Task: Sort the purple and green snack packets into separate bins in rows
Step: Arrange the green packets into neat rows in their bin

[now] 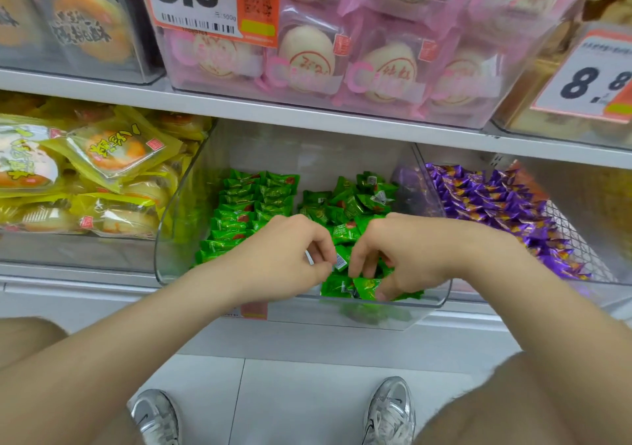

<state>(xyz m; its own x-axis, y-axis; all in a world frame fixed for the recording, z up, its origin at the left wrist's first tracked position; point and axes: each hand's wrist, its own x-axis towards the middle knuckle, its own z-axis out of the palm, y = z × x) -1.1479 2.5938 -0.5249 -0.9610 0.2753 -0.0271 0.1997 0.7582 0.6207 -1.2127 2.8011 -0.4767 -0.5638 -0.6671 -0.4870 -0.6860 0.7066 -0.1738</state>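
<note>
Shop shelving fills the view: a white upper shelf (307, 113) and a lower shelf (68, 282) carry clear plastic bins, above a pale tiled floor (307, 403) on which two silver trainers (390, 410) stand.

Both hands reach into the middle bin (178, 205) on the lower shelf. The left hand (290, 260) has its fingers curled and pinches a green packet (341, 261) just over the heap. The right hand (400, 256), close beside it, curls its fingers down at the front of the bin, thumb and fingertips closing on a second green packet (367, 284).

Around the hands, the bin's left half holds neat rows of green packets (239, 219) overlapping front to back, while its right half holds a loose green jumble (352, 201). The next bin to the right holds the purple packets (496, 205), lying in slanted rows. On the other side sits a bin of yellow pastry packs (113, 157).

On the upper shelf, a bin of pink-wrapped buns (307, 54) carries a price label (191, 0) reading 8.8, with dark-printed pastry packs (89, 24) beside it.
</note>
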